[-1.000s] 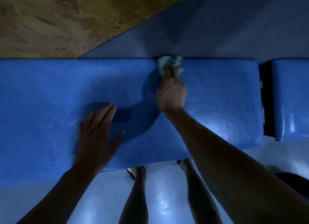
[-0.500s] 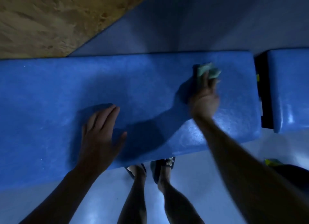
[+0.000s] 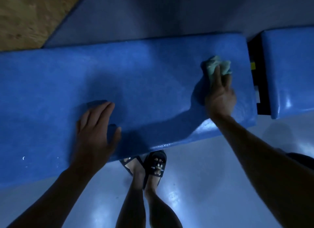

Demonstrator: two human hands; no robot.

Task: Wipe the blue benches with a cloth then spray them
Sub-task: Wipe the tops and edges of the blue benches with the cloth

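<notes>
A long blue padded bench [image 3: 144, 78] runs across the view from left to right. My right hand [image 3: 220, 95] presses a crumpled pale green cloth [image 3: 218, 66] onto the bench top near its right end. Flat on the bench near its front edge lies my left hand [image 3: 96, 125], fingers spread and holding nothing. A second blue bench [image 3: 288, 66] stands at the right, beyond a narrow dark gap [image 3: 258, 78].
A grey-blue wall [image 3: 153, 13] rises behind the benches, with a chipboard panel [image 3: 28, 15] at the upper left. My feet in dark sandals [image 3: 155, 165] stand on the glossy pale floor [image 3: 203, 185] just under the bench's front edge.
My right hand has swept the cloth from the back middle of the bench rightward to its right end. The left hand stayed flat on the bench.
</notes>
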